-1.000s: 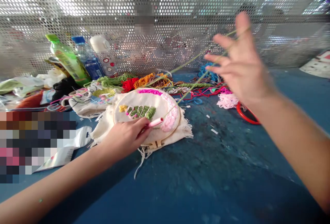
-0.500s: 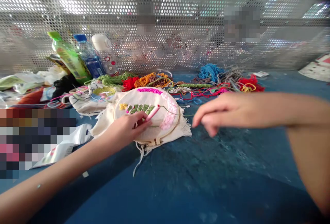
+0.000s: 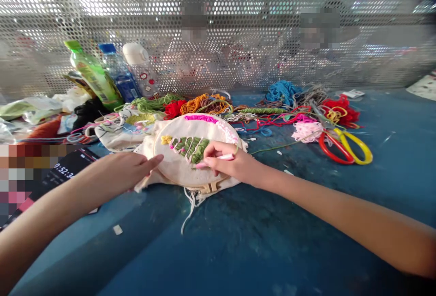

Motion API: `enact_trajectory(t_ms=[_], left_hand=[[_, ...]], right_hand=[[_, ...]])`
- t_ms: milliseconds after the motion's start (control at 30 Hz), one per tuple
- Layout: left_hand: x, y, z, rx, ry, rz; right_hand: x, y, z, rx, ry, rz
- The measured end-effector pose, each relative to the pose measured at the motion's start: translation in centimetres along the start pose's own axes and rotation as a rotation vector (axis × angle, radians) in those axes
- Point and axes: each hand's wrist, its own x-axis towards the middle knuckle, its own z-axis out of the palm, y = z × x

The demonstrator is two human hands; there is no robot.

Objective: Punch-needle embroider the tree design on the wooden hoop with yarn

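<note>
A round embroidery hoop (image 3: 200, 189) lies on the table with off-white cloth (image 3: 180, 164) stretched in it. The cloth carries a green looped tree (image 3: 190, 147) with pale pink strands, a yellow star at its left end, and a pink arc along the rim. My right hand (image 3: 243, 162) is closed around a pink punch needle (image 3: 227, 156), its lower end at the tree's base. Green yarn (image 3: 272, 149) trails rightward from under that hand. My left hand (image 3: 126, 169) grips the hoop's left side, thumb on top; its other fingers are mostly hidden.
Scissors (image 3: 361, 147) with red and yellow handles lie to the right beside pale pink yarn (image 3: 306, 131). Several yarn bundles (image 3: 204, 105) line the back below a perforated metal screen (image 3: 238, 23). Bottles (image 3: 88, 76) stand back left. A phone (image 3: 73, 162) lies by my left forearm.
The punch needle has passed from my left hand to my right, which came in from the right onto the cloth. My left hand has shifted left to the hoop's edge.
</note>
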Motion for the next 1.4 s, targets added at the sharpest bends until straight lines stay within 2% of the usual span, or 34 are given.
enact_trajectory(t_ms=[67,100,200,300,367,533,800,900,1000,1067,1133,1200,1300,1400], left_hand=[[0.9,-1.3,0.6,-0.005,-0.207,-0.166],[1.3,-1.6,1.0,-0.034,-0.247,-0.250],[2.2,-1.5,2.3,-0.282,-0.159,-0.368],[1.9,-0.7,3.1,-0.537,-0.074,-0.334],[1.4,-0.1,3.3,-0.626,-0.036,-0.282],[0.3,0.6,3.2,-0.670,-0.008,-0.203],[-0.4,0.7,3.0,-0.655,0.003,-0.124],[-0.8,1.2,3.1,-0.628,0.030,-0.062],[-1.3,2.1,3.2,-0.652,0.072,-0.024],[-1.5,2.6,3.2,-0.681,0.082,-0.007],[-1.5,2.6,3.2,-0.681,0.075,-0.009],[-1.3,2.3,3.2,-0.660,0.060,-0.035],[-1.0,1.6,3.3,-0.638,0.041,-0.080],[-0.9,1.3,3.5,-0.624,0.037,-0.089]], right_hand=[[-0.2,0.6,0.0,0.031,0.035,-0.032],[-0.2,0.8,-0.1,0.041,0.051,-0.055],[-0.4,1.2,-0.5,0.101,0.120,-0.094],[-0.5,1.5,-1.2,0.253,0.231,-0.092],[-0.6,1.6,-1.6,0.347,0.292,-0.110],[-0.9,1.6,-1.6,0.392,0.266,-0.124],[-1.6,1.4,-1.3,0.226,0.240,-0.122],[-1.8,1.0,-0.7,0.080,0.175,-0.111],[-1.6,0.3,0.3,-0.123,0.099,-0.184],[-1.4,-0.1,0.8,-0.171,0.063,-0.201],[-1.3,-0.2,0.8,-0.072,0.074,-0.146],[-1.3,0.1,0.3,0.111,0.146,-0.088],[-1.3,0.8,-0.8,0.324,0.276,-0.088],[-1.3,1.3,-1.2,0.410,0.350,-0.077]])
